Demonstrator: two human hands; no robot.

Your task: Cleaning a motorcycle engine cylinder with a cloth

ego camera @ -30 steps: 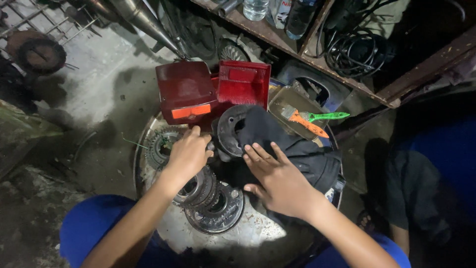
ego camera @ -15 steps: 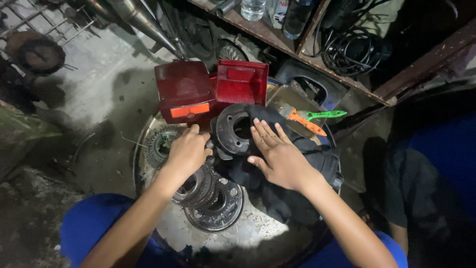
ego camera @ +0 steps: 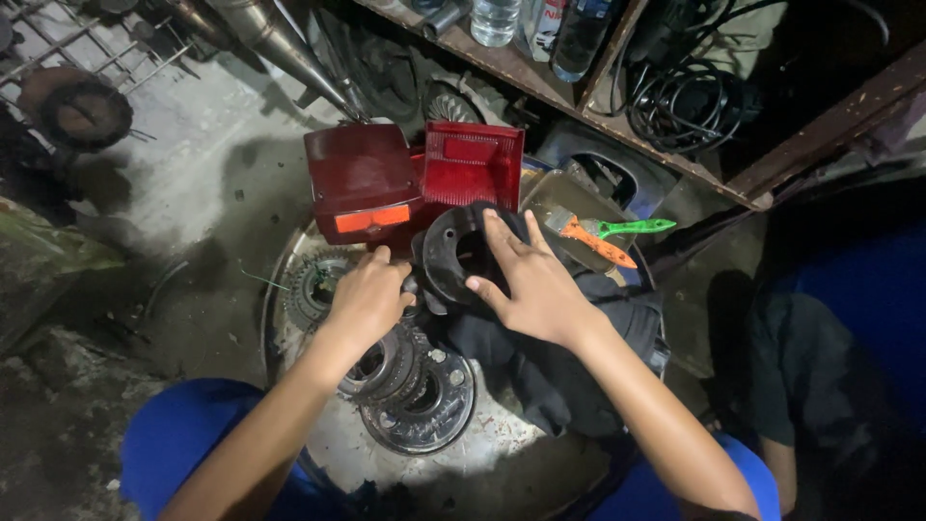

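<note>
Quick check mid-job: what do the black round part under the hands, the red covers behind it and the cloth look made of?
The black round part looks like cast or machined metal with a dull, greasy finish; the right hand rests on it. The red covers look like moulded plastic: glossy, ribbed, translucent red with an orange strip. The cloth seems a dark woven fabric, judging by its soft folds.

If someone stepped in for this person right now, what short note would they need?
Left hand: curled over small parts beside the dark round drum; whether it grips anything is hidden.
Right hand: open, fingers spread flat on the drum and the dark cloth under it.
The drum sits tilted on the big round metal tray, with stacked toothed rings in front and two red lamp covers behind. A brush lies to the right.
Done: parts laid out on the tray. Left: the drum remains in hand.
</note>
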